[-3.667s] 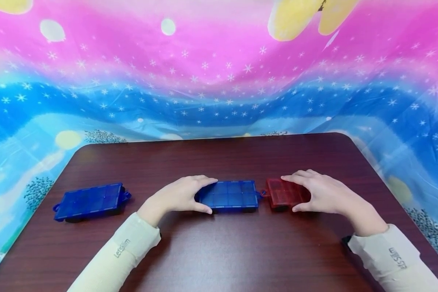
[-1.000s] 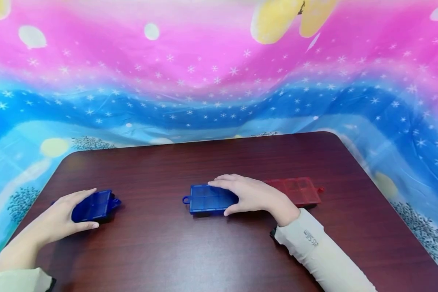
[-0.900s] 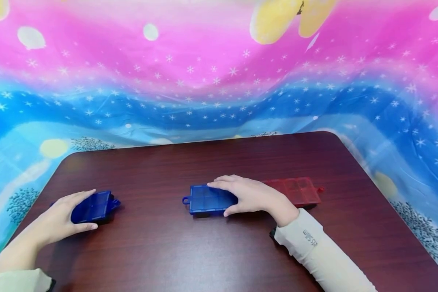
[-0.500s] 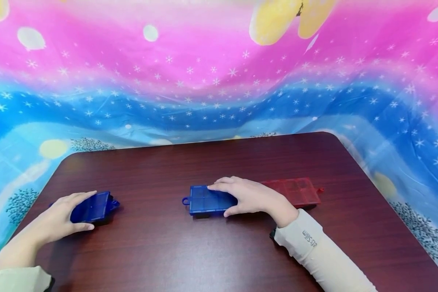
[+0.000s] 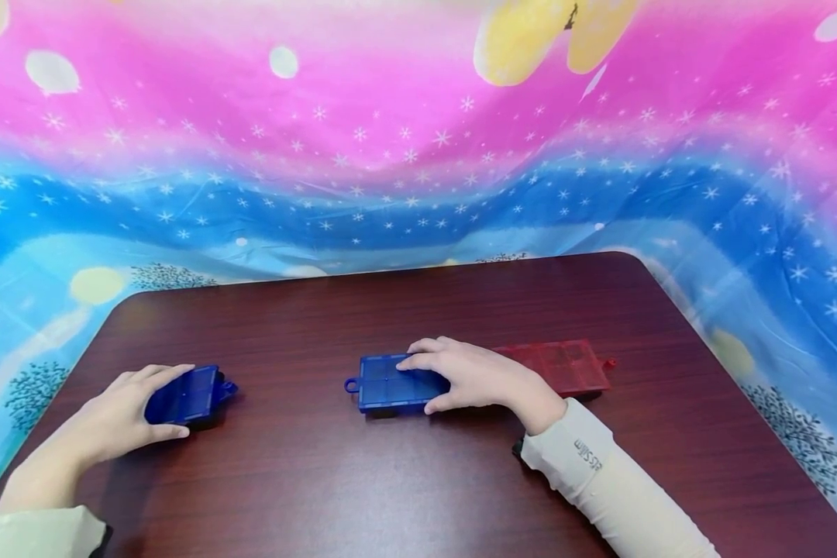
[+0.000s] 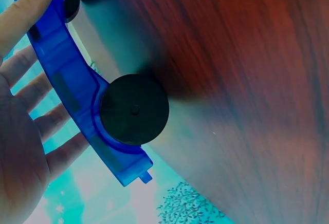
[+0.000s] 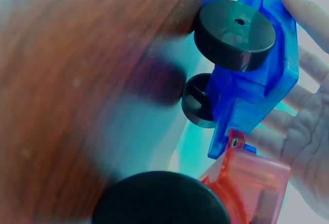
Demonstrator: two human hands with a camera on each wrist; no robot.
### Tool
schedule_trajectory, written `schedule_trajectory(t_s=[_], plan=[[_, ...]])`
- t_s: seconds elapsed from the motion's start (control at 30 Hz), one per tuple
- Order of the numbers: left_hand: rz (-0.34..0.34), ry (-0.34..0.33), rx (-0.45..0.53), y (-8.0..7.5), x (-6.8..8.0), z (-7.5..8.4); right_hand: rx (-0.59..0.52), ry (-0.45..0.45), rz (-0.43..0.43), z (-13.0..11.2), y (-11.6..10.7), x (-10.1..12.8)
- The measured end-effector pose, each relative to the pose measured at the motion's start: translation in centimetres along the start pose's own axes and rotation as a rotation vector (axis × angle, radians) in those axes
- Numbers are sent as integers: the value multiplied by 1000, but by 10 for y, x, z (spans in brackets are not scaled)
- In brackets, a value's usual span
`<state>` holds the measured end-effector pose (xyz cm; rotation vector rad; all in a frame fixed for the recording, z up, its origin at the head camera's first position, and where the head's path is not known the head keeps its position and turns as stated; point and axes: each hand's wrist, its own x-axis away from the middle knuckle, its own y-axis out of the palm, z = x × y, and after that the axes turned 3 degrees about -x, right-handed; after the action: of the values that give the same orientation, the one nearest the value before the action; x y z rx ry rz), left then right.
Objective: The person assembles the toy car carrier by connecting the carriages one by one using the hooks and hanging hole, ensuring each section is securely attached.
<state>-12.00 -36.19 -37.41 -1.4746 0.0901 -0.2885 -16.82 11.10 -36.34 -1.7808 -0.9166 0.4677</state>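
Three flat wheeled toy cars stand in a row on the dark wooden table (image 5: 390,496). My left hand (image 5: 174,403) grips the left blue car (image 5: 195,391) from its left end, thumb on the near side. In the left wrist view its fingers (image 6: 46,124) lie behind the blue car (image 6: 67,70), beside a black wheel (image 6: 134,109). My right hand (image 5: 418,385) grips the middle blue car (image 5: 384,384), fingers on top. That car's right end is hooked to the red car (image 5: 565,366). The right wrist view shows the blue car (image 7: 262,80) joined to the red car (image 7: 252,188).
A bright pink and blue starry cloth (image 5: 418,155) hangs behind and around the table. A gap of bare wood (image 5: 286,387) lies between the left blue car and the middle one. The table's far edge (image 5: 390,271) is rounded at both corners.
Since 3.7 s ago my left hand went to the left car and my right hand to the middle one. In the last half second the left car slid slightly right.
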Motion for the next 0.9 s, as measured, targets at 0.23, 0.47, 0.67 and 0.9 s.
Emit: schedule_trajectory(t_s=[0.23,0.47,0.67,0.9], plan=[[0,3,-23,-4,-4,10,-6,-12,3,1,0,0],[17,22,-36,-11,-6,23,-18,-24,7,1,-1,0],[27,47,-39,-16,-8,37,-41,-14,2,1,-2,2],[39,81,-30,-18,-14,51,-61,1,-7,2,-3,2]])
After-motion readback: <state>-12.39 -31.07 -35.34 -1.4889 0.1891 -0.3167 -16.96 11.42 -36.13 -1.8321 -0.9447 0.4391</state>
